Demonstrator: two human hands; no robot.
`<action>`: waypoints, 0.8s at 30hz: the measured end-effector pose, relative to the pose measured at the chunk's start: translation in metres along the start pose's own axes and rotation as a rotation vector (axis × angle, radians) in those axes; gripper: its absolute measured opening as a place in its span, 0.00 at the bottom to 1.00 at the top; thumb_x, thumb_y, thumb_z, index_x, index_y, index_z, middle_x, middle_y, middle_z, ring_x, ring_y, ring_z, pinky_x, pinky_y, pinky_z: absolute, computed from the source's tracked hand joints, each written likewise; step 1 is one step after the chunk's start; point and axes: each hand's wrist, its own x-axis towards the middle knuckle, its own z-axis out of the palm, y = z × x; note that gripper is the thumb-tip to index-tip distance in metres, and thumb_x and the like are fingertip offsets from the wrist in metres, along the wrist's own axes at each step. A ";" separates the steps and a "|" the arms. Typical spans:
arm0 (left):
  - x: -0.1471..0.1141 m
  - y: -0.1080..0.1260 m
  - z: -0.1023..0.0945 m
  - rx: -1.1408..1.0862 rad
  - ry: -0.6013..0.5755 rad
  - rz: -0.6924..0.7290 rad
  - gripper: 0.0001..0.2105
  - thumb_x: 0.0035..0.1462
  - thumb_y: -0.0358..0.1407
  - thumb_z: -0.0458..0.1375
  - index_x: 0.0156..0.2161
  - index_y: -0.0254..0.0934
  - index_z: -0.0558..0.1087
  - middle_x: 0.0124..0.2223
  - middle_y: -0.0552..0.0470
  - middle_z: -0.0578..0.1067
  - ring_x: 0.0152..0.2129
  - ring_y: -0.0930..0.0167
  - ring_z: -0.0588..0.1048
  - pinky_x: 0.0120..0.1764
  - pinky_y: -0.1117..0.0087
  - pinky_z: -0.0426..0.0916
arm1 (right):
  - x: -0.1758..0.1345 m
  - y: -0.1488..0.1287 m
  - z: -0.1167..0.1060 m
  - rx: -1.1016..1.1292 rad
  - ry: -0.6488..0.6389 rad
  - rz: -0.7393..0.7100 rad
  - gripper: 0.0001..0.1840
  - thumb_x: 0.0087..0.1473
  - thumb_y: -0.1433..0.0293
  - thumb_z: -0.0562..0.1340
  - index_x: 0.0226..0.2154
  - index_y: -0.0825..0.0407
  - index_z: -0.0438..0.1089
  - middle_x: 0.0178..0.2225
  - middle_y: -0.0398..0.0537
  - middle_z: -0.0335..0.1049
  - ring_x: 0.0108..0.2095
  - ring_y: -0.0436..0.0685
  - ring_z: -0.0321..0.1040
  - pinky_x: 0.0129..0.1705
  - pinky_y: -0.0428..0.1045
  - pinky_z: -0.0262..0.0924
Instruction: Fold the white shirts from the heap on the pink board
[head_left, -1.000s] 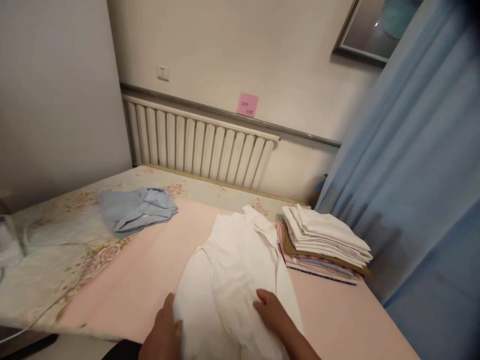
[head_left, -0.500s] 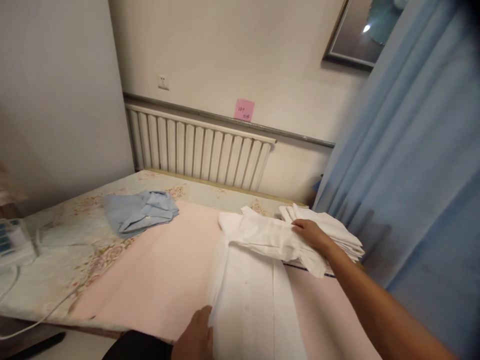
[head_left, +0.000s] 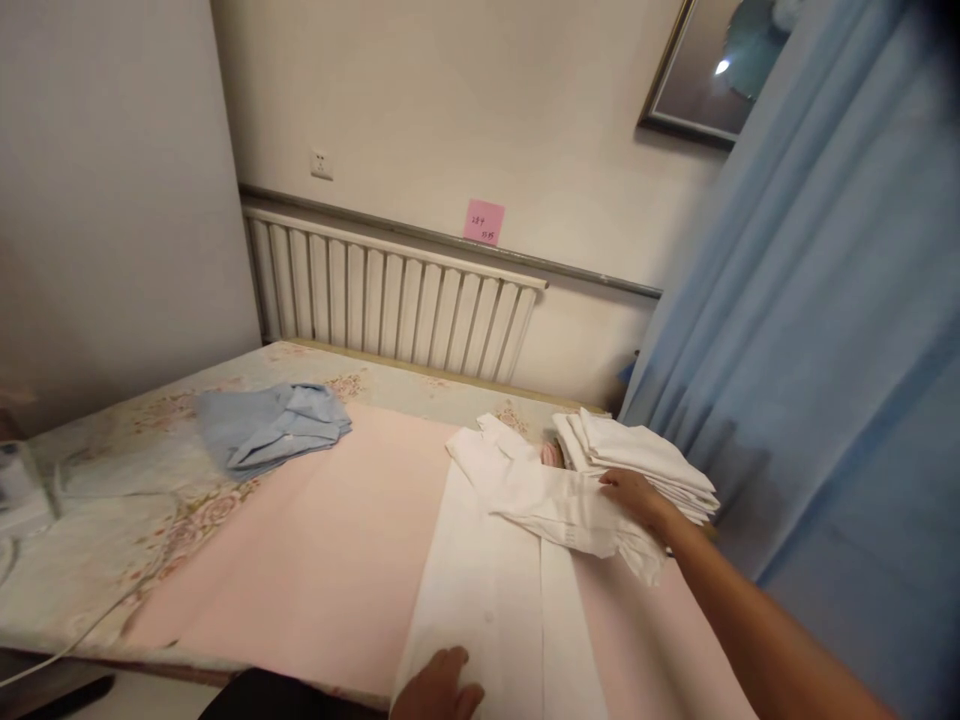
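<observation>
A white buttoned shirt (head_left: 487, 590) lies lengthwise on the pink sheet (head_left: 322, 530), with its upper part and a sleeve folded across toward the right. My right hand (head_left: 637, 497) is closed on this folded-over part, beside a stack of folded white clothes (head_left: 652, 450). Down at the bottom edge, my left hand (head_left: 441, 686) rests on the shirt's lower left side, thumb and fingers apart; part of it is cut off by the frame. A crumpled light-blue garment (head_left: 277, 425) lies at the left, away from both hands.
Beneath the pink sheet is a floral cloth (head_left: 202, 520). A white cable (head_left: 82, 640) runs along the left side near a white box (head_left: 22, 495). Behind stands a radiator (head_left: 390, 295), and a blue curtain (head_left: 810, 330) hangs at the right.
The shirt's folded upper part has shifted right and toward me with my right hand. My left hand has left the shirt's side edge and moved right onto its surface.
</observation>
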 end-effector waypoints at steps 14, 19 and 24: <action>0.064 -0.018 -0.039 -0.531 0.046 0.014 0.16 0.58 0.40 0.47 0.44 0.36 0.71 0.36 0.48 0.76 0.33 0.69 0.76 0.38 0.69 0.70 | -0.063 -0.124 0.095 0.216 -0.210 -0.204 0.18 0.46 0.73 0.60 0.42 0.54 0.75 0.39 0.51 0.76 0.40 0.56 0.71 0.42 0.46 0.59; 0.108 -0.033 -0.044 -0.849 -0.060 -0.103 0.20 0.55 0.49 0.51 0.45 0.36 0.67 0.33 0.51 0.73 0.25 0.72 0.75 0.26 0.72 0.68 | -0.071 -0.156 0.141 0.372 -0.578 -0.295 0.15 0.44 0.69 0.64 0.39 0.48 0.76 0.28 0.42 0.74 0.28 0.51 0.70 0.30 0.43 0.60; 0.138 -0.043 -0.046 -1.025 -0.182 -0.113 0.25 0.52 0.53 0.54 0.47 0.34 0.64 0.28 0.52 0.71 0.22 0.71 0.74 0.23 0.71 0.68 | 0.009 -0.165 0.156 0.324 -0.426 -0.171 0.12 0.49 0.73 0.61 0.38 0.52 0.75 0.22 0.40 0.72 0.22 0.49 0.69 0.24 0.41 0.58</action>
